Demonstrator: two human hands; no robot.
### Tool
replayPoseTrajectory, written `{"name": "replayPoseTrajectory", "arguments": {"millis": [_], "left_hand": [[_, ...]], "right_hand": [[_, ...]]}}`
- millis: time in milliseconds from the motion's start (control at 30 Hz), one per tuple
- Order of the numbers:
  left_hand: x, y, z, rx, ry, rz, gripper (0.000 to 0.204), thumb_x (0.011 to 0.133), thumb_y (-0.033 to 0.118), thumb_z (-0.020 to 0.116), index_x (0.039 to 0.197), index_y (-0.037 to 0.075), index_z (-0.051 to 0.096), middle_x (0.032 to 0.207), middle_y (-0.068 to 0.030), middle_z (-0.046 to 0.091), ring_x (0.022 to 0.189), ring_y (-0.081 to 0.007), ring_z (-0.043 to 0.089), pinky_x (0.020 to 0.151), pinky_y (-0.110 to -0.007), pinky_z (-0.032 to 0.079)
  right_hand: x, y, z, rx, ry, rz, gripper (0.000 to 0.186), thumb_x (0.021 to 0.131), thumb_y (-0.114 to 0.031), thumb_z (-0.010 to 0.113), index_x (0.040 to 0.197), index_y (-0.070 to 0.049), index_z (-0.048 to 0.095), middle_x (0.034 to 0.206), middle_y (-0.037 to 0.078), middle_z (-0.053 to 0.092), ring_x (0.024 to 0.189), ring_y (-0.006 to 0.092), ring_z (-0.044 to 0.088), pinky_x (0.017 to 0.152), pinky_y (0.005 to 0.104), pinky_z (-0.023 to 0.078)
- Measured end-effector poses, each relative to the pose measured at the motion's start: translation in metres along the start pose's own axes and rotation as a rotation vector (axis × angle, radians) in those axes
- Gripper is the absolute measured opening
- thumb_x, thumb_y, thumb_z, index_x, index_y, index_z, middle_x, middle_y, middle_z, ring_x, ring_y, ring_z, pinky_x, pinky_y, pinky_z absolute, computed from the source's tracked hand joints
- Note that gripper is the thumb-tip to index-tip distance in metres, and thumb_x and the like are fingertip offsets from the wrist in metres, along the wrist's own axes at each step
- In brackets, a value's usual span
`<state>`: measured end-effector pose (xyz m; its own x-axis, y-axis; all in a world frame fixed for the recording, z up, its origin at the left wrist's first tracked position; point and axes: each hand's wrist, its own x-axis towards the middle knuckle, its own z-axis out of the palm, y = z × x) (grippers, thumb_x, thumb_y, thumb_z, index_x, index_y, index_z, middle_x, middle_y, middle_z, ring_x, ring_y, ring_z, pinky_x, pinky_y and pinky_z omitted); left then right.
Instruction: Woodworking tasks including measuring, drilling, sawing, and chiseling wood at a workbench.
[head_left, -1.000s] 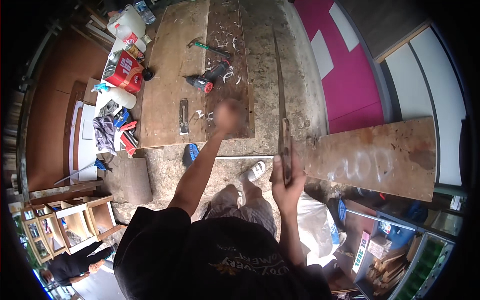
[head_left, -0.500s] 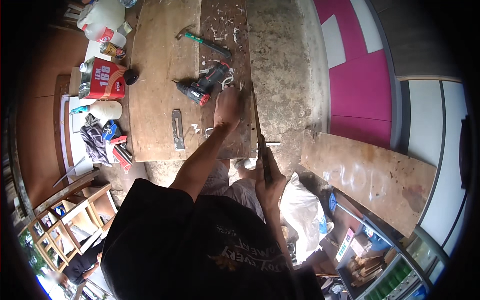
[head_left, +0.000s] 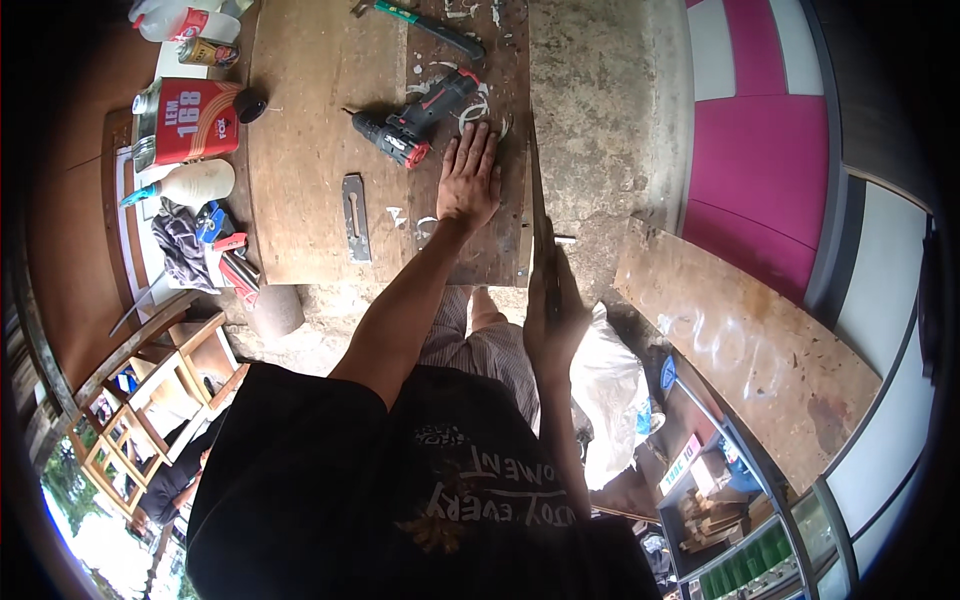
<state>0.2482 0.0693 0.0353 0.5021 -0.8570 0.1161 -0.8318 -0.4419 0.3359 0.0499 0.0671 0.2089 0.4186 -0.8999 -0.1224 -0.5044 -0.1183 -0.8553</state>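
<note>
My left hand (head_left: 469, 183) lies open with its fingers spread on the wooden work board (head_left: 315, 90), beside curled pale shavings (head_left: 396, 217). A black and red cordless drill (head_left: 410, 125) lies just beyond it. A green-handled hammer (head_left: 420, 27) is farther up, and a slotted metal plate (head_left: 356, 218) lies to its left. My right hand (head_left: 550, 313) grips a long, thin, dark tool (head_left: 538, 190), seen edge-on, which runs upright in the picture along the board's right edge.
Left are a red can (head_left: 185, 120), bottles (head_left: 195, 185), rags (head_left: 183, 240) and wooden shelving (head_left: 150, 400). Right are a pink-and-white panel (head_left: 750, 170), a plywood sheet (head_left: 740, 350) and a white sack (head_left: 605, 390). Another person (head_left: 170, 485) is partly visible at lower left.
My left hand has moved forward and rests flat, its fingers now clear. My right hand has shifted up with the long tool, bringing it to the board's edge. The view has shifted.
</note>
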Motion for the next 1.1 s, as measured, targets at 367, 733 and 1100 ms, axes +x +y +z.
{"name": "replayPoseTrajectory", "arguments": {"millis": [367,733,1100], "left_hand": [[0.0,0.0,0.003,0.003,0.049,0.014,0.057,0.102,0.026,0.048,0.154,0.006,0.042,0.166,-0.0106,0.034,0.156,-0.0284,0.026,0.127,-0.048,0.02],[-0.007,-0.002,0.005,0.024,0.033,0.061,0.054,0.1,0.025,0.053,0.154,0.019,0.047,0.165,-0.0143,0.033,0.156,-0.0326,0.025,0.126,-0.051,0.02],[-0.012,-0.007,0.012,0.011,0.065,0.097,0.046,0.098,0.024,0.057,0.144,0.028,0.06,0.162,-0.0146,0.037,0.153,-0.038,0.029,0.123,-0.057,0.024]], "right_hand": [[-0.088,0.014,-0.03,0.017,0.056,-0.03,0.045,0.094,0.001,0.063,0.139,0.007,0.059,0.098,0.022,0.077,0.06,0.0127,0.067,0.054,0.0298,0.053],[-0.03,0.037,0.009,0.008,0.07,0.004,0.042,0.099,-0.006,0.063,0.139,0.004,0.06,0.102,0.024,0.076,0.075,0.0119,0.071,0.063,0.0294,0.055],[-0.007,0.022,0.019,-0.034,0.055,0.111,0.034,0.099,-0.01,0.064,0.13,0.002,0.068,0.088,0.024,0.074,0.066,0.0136,0.068,0.055,0.0311,0.05]]}}
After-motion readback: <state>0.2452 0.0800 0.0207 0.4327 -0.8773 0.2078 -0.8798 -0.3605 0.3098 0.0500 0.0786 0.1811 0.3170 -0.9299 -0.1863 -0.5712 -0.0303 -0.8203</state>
